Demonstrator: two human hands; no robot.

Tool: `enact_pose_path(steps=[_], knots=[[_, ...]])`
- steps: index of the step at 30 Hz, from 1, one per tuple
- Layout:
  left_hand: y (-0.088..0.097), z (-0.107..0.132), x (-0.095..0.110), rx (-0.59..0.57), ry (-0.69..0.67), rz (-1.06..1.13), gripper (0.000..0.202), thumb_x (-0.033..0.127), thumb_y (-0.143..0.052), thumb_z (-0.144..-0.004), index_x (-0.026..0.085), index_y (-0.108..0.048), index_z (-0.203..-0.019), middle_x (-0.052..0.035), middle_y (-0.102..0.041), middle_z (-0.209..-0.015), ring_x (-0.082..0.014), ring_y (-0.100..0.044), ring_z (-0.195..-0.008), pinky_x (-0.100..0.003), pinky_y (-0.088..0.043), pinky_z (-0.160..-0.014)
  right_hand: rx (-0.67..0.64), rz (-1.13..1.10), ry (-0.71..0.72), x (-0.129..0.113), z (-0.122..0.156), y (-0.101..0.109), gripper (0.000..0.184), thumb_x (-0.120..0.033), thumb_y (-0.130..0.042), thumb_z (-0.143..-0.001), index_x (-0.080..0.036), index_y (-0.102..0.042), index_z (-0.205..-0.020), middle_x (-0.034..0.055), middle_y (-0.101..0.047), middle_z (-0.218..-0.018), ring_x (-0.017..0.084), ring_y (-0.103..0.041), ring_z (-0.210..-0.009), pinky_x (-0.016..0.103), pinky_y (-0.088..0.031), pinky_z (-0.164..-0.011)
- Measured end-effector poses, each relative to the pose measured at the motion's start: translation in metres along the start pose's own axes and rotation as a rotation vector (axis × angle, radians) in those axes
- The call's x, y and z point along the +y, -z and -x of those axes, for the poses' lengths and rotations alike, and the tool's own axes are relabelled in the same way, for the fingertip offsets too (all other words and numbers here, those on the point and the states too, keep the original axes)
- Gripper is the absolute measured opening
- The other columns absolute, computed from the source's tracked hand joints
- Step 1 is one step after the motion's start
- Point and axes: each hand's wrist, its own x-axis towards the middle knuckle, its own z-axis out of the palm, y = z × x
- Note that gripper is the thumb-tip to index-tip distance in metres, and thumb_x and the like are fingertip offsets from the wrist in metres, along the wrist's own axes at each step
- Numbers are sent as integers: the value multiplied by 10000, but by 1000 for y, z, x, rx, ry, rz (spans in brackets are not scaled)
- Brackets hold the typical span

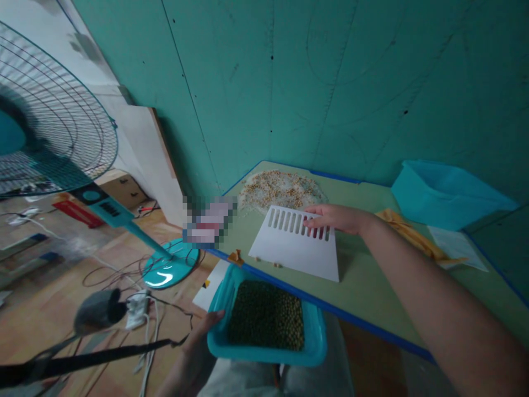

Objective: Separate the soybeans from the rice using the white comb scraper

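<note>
My left hand (203, 333) grips the left rim of a teal plastic basin (317, 337), held over my lap below the table edge. Dark green small grains (252, 314) fill its left part, and tan beans or kernels (291, 320) the right. My right hand (324, 216) holds the far edge of a white slotted sheet (295, 255), tilted over the table, with fingers at its row of slots. Just behind the sheet lies a pile of mixed yellow kernels and white grains (279, 190). A few loose kernels (276, 265) rest at the table's near edge.
On the table (372, 292) at right stand a teal bin (446, 193) and a yellow cloth (413, 234) beside white paper (458, 248). A pixelated item (210, 223) lies at the left corner. A standing fan (107, 207) and cables (155, 325) occupy the left floor.
</note>
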Motion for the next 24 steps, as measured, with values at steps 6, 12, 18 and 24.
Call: enact_pose_path(steps=[6,12,18,24], knots=[[-4,2,6,52,-16,-125,422,187,-589,-693,147,-588,-1112,-51,-728,-879,-316,-574,-980,-408,-442,-852,-30,41,13,-2,-1,-4,258,-316,-594,-726,-156,-543,-922,-14,-603,-708,75,-549,-551,203,-438,-538],[-11,3,8,52,3,-91,348,144,-576,-679,126,-649,-1019,-68,-737,-808,-325,-575,-976,-416,-435,-855,-80,84,-12,-8,2,-8,200,-287,-602,-719,-166,-535,-864,-12,-617,-718,85,-576,-588,202,-454,-547],[-12,2,9,83,41,-82,269,141,-583,-679,120,-688,-925,-78,-740,-752,-341,-597,-933,-455,-446,-833,-82,122,-11,-15,5,-12,181,-255,-590,-722,-156,-535,-862,-7,-625,-729,88,-585,-598,204,-461,-551],[-13,4,10,134,-20,-130,308,112,-617,-650,149,-680,-949,-64,-741,-733,-326,-610,-914,-445,-473,-801,-89,116,11,-16,5,-11,186,-257,-571,-737,-155,-527,-887,-7,-621,-730,78,-574,-567,196,-452,-535]])
